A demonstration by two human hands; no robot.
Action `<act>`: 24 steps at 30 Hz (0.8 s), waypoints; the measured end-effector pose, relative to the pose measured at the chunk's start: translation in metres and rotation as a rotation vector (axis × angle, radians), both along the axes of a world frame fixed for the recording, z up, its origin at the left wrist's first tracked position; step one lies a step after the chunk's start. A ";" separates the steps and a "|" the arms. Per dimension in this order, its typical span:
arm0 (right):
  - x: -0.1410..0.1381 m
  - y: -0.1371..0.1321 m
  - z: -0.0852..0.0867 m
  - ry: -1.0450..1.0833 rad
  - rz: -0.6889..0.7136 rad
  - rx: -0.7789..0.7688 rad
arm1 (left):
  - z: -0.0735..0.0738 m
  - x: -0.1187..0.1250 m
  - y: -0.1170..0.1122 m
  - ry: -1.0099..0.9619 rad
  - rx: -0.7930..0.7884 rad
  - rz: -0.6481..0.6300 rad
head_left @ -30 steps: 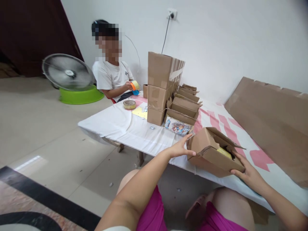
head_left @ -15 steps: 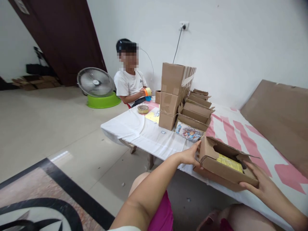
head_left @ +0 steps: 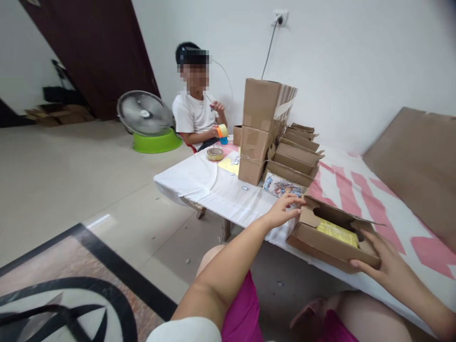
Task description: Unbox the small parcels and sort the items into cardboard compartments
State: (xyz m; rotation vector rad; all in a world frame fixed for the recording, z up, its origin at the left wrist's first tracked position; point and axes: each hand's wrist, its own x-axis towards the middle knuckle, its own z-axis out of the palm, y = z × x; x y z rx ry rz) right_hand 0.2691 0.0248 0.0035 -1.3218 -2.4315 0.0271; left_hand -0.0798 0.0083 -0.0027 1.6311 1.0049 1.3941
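Observation:
An open cardboard box (head_left: 329, 242) lies at the near edge of the low table (head_left: 199, 183), with a yellow item (head_left: 337, 232) inside it. My left hand (head_left: 283, 210) rests at the box's left end, fingers stretched over the side flap. My right hand (head_left: 381, 263) grips the box's right front corner, thumb on the front wall. A printed picture card (head_left: 283, 186) lies just beyond my left hand.
A tall stack of closed cardboard boxes (head_left: 261, 128) and a row of open boxes (head_left: 295, 159) stand mid-table. A seated person (head_left: 195, 118) at the far end holds a tape dispenser (head_left: 223, 131); a tape roll (head_left: 215, 154) lies nearby. A fan (head_left: 144, 114) stands on the floor; a cardboard sheet (head_left: 416, 166) leans at right.
The box came down from a tilted, lifted pose and now lies flat on the table edge. My left hand slid up to the side flap. The camera view swung left.

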 end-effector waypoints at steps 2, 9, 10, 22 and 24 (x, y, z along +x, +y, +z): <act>-0.006 -0.007 0.006 -0.009 0.013 -0.009 | 0.001 0.007 -0.002 -0.002 0.061 0.021; -0.022 -0.030 0.031 0.030 0.039 -0.010 | 0.005 0.002 -0.003 -0.063 0.023 -0.038; -0.023 -0.033 0.034 0.049 0.042 -0.013 | 0.006 0.000 -0.005 -0.086 -0.001 -0.039; -0.071 -0.093 0.071 0.226 0.365 0.327 | 0.001 -0.024 0.002 -0.627 -0.257 -0.129; -0.079 -0.098 0.075 0.233 0.422 0.367 | -0.002 -0.029 0.006 -0.640 -0.276 -0.129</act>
